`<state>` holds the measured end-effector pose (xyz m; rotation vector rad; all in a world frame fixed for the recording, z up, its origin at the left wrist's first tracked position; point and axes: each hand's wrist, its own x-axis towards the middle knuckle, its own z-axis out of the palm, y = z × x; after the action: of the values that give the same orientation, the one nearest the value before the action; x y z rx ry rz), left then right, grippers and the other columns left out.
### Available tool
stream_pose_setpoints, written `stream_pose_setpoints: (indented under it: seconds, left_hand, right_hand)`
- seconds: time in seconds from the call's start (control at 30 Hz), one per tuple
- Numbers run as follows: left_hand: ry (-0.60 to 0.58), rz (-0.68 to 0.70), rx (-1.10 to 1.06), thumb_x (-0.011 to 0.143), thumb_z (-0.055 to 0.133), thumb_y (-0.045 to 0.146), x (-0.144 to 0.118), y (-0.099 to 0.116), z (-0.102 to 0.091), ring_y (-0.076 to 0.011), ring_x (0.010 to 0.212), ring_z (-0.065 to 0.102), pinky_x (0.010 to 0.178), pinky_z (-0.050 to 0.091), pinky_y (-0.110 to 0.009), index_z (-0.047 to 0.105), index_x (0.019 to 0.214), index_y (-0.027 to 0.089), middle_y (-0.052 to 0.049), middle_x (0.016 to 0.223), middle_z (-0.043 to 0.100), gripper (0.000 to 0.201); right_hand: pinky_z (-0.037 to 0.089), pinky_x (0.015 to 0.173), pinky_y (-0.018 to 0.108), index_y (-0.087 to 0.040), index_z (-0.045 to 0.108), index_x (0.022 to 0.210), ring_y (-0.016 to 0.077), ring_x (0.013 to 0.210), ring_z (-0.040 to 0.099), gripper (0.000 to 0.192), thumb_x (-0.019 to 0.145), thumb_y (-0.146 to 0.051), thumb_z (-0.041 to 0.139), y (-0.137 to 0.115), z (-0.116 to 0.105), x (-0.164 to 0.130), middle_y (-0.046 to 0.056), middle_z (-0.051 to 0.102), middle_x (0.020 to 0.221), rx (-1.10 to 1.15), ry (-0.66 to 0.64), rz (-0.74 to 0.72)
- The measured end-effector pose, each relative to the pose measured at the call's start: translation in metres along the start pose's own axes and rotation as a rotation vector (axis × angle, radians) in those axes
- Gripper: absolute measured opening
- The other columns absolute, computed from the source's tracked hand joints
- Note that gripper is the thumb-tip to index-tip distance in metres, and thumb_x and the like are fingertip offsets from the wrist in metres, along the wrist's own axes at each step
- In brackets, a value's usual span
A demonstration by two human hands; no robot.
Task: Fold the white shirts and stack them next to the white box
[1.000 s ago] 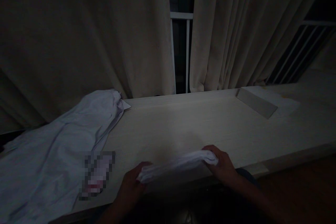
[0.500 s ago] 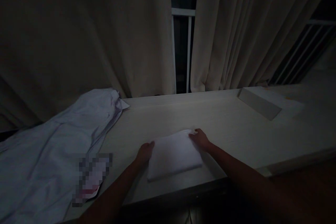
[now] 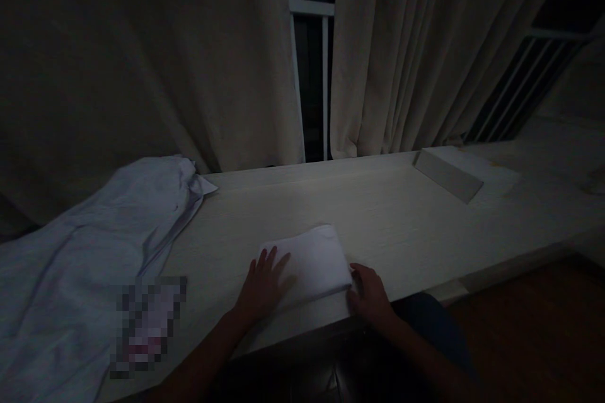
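Note:
A flat white rectangular bundle [image 3: 314, 258], which looks like folded cloth, lies on the pale table [image 3: 378, 201] near its front edge. Spread fingers of my left hand [image 3: 265, 283] rest flat on the left part of the bundle. At its near right corner, my right hand [image 3: 371, 293] has its thumb and fingers curled round the edge. How much of the corner sits inside the right hand is hard to see in the dim light.
Crumpled pale blue-white fabric [image 3: 108, 233] covers the table's left side, with a pixelated flat item [image 3: 149, 327] beside it. A white box-like object [image 3: 449, 173] stands at the back right. Beige curtains [image 3: 212, 63] hang behind, with a white railing [image 3: 312, 7] between them.
My left hand has moved from the bundle's left edge onto its top, fingers spread. My right hand has come down from the far right corner to the near right corner. The view has shifted slightly right.

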<state>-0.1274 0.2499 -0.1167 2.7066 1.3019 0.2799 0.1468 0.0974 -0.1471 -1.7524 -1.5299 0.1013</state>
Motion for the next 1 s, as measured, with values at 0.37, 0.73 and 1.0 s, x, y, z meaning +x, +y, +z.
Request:
stream_pose_setpoints:
  seconds: [0.37,0.73,1.0]
  left_hand:
    - [0.059,0.047,0.056,0.093,0.032,0.056,-0.004,-0.013,0.025,-0.0328,0.145,0.014,0.112,0.023,-0.055,0.031,0.147,0.029,-0.009,0.155,0.029,0.06]
    - [0.039,-0.016,0.093,0.088,0.034,0.064,-0.002,-0.016,0.022,-0.0341,0.143,0.022,0.11,0.024,-0.057,0.037,0.144,0.031,-0.012,0.156,0.026,0.065]
    - [0.058,0.027,0.177,0.087,0.036,0.062,0.013,0.01,-0.001,-0.0367,0.141,0.026,0.113,0.021,-0.055,0.05,0.135,0.017,-0.018,0.151,0.034,0.068]
  right_hand:
    - [0.043,0.084,0.041,-0.014,0.047,0.125,0.0266,0.091,0.057,0.043,0.082,-0.021,0.049,-0.012,0.024,-0.001,0.012,0.063,0.102,-0.169,0.063,0.044]
    - [0.042,0.083,0.041,-0.016,0.046,0.13,0.0256,0.091,0.055,0.048,0.083,-0.012,0.045,-0.008,0.024,-0.005,0.011,0.06,0.102,-0.215,0.011,-0.054]
    - [0.046,0.084,0.041,-0.018,0.051,0.131,0.026,0.096,0.055,0.055,0.076,-0.012,0.05,-0.018,0.003,0.003,0.011,0.058,0.103,-0.159,-0.015,-0.049]
